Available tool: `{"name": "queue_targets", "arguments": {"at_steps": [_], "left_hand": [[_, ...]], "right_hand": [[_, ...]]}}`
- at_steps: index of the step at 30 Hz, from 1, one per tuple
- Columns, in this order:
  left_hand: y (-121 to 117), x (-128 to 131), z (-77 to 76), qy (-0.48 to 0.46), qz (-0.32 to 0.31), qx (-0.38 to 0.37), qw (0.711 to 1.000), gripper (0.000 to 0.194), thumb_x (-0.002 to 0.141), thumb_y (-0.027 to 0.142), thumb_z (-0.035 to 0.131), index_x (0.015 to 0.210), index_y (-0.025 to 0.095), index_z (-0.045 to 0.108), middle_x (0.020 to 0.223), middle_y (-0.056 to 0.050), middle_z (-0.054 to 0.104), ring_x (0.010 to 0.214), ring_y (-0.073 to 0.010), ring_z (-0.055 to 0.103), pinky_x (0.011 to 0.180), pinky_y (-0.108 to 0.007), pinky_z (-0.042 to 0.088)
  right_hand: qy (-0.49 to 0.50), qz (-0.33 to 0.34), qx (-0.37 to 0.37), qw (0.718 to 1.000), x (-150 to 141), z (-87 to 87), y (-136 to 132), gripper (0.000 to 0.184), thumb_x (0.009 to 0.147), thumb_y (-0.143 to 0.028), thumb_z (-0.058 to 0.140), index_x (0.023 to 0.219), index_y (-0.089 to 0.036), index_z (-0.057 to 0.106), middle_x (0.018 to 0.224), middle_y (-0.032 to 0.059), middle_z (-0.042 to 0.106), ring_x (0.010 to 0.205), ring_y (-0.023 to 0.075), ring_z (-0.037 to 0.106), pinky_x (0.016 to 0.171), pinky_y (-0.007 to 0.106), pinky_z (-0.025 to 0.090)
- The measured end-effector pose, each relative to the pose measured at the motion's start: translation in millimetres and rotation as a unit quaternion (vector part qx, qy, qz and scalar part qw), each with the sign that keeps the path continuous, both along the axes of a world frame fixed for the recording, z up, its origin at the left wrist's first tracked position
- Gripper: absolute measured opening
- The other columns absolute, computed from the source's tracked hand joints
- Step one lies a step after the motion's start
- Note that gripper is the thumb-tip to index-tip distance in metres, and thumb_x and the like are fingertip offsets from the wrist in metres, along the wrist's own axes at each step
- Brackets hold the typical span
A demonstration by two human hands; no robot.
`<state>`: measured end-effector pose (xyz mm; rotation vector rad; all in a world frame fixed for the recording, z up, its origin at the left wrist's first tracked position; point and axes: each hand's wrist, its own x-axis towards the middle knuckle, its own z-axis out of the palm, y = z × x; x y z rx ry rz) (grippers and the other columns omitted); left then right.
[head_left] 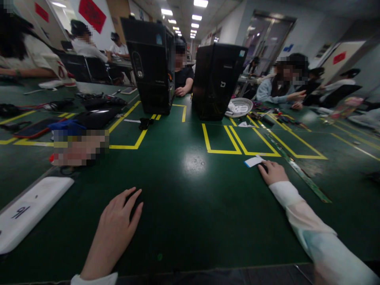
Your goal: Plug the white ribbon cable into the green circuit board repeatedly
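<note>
My left hand (pixel 118 225) rests over the green table at the left front, fingers spread, holding nothing. To its left lies a long white plastic casing (pixel 32 213) with a dark handwritten mark. At the right, my right hand (pixel 273 172) has its thumb and fingers drawn together at a short white flat ribbon cable (pixel 253 161) with a blue edge. Part of that cable is hidden by the fingers. Just right of this hand, a long narrow green circuit board strip (pixel 305 176) lies at a slant.
Two black computer towers (pixel 150 67) stand at the back. Yellow tape (pixel 222 151) marks rectangles on the table. A white basket (pixel 239 107) sits by the right tower. Cables and a blue item (pixel 67 127) lie at left. Other people sit around.
</note>
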<state>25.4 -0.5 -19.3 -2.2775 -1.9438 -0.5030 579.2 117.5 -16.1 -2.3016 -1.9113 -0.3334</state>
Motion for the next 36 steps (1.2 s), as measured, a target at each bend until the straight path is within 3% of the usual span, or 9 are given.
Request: {"name": "queue_targets", "arguments": {"at_steps": [7, 12, 19, 23, 29, 36], "left_hand": [[0.5, 1.9, 2.1, 0.002, -0.002, 0.008, 1.0, 0.056, 0.095, 0.05, 0.032, 0.13, 0.014, 0.056, 0.131, -0.016, 0.056, 0.117, -0.031, 0.055, 0.097, -0.05, 0.048], [1.2, 0.5, 1.6, -0.001, -0.004, 0.007, 1.0, 0.056, 0.095, 0.051, 0.032, 0.13, 0.014, 0.057, 0.13, -0.017, 0.057, 0.117, -0.0317, 0.055, 0.096, -0.05, 0.048], [1.5, 0.4, 3.0, -0.003, 0.003, -0.006, 1.0, 0.056, 0.094, 0.05, 0.033, 0.13, 0.014, 0.057, 0.131, -0.016, 0.056, 0.118, -0.0315, 0.055, 0.096, -0.05, 0.048], [1.3, -0.6, 2.6, 0.0, 0.007, -0.006, 1.0, 0.057, 0.093, 0.05, 0.033, 0.13, 0.014, 0.057, 0.131, -0.016, 0.056, 0.117, -0.0318, 0.055, 0.095, -0.051, 0.048], [1.1, 0.0, 1.5, 0.0, 0.004, -0.002, 1.0, 0.056, 0.094, 0.05, 0.033, 0.13, 0.014, 0.057, 0.131, -0.016, 0.056, 0.118, -0.0316, 0.054, 0.096, -0.05, 0.048], [0.9, 0.8, 2.2, -0.001, 0.003, 0.001, 1.0, 0.056, 0.094, 0.05, 0.033, 0.13, 0.014, 0.057, 0.131, -0.016, 0.056, 0.117, -0.0316, 0.054, 0.096, -0.051, 0.048]], "right_hand": [[0.046, 0.205, 0.048, 0.976, -82.0, -3.1, 7.7, 0.047, 0.095, -0.043, 0.038, 0.123, -0.013, 0.061, 0.124, 0.0182, 0.058, 0.115, 0.0323, 0.052, 0.1, 0.051, 0.043], [0.075, 0.374, 0.03, 0.924, -157.3, 4.0, -4.8, 0.042, 0.097, -0.039, 0.04, 0.125, -0.015, 0.059, 0.129, 0.0165, 0.056, 0.12, 0.0295, 0.049, 0.101, 0.05, 0.043], [0.115, 0.513, -0.057, 0.849, -236.6, 21.0, -51.5, 0.044, 0.097, -0.042, 0.043, 0.134, -0.02, 0.051, 0.142, 0.0111, 0.048, 0.13, 0.026, 0.042, 0.103, 0.045, 0.039], [0.124, 0.564, -0.095, 0.811, -254.8, 28.0, -70.5, 0.05, 0.096, -0.045, 0.044, 0.139, -0.019, 0.048, 0.146, 0.0111, 0.045, 0.133, 0.0259, 0.038, 0.105, 0.044, 0.037], [0.118, 0.628, -0.127, 0.759, -260.2, 31.3, -78.7, 0.055, 0.095, -0.05, 0.043, 0.139, -0.017, 0.047, 0.148, 0.0119, 0.042, 0.134, 0.0257, 0.037, 0.107, 0.043, 0.033], [0.121, 0.645, -0.116, 0.746, -262.5, 27.2, -83.9, 0.055, 0.095, -0.051, 0.042, 0.136, -0.016, 0.05, 0.148, 0.0119, 0.042, 0.136, 0.0258, 0.034, 0.108, 0.043, 0.032]]}}
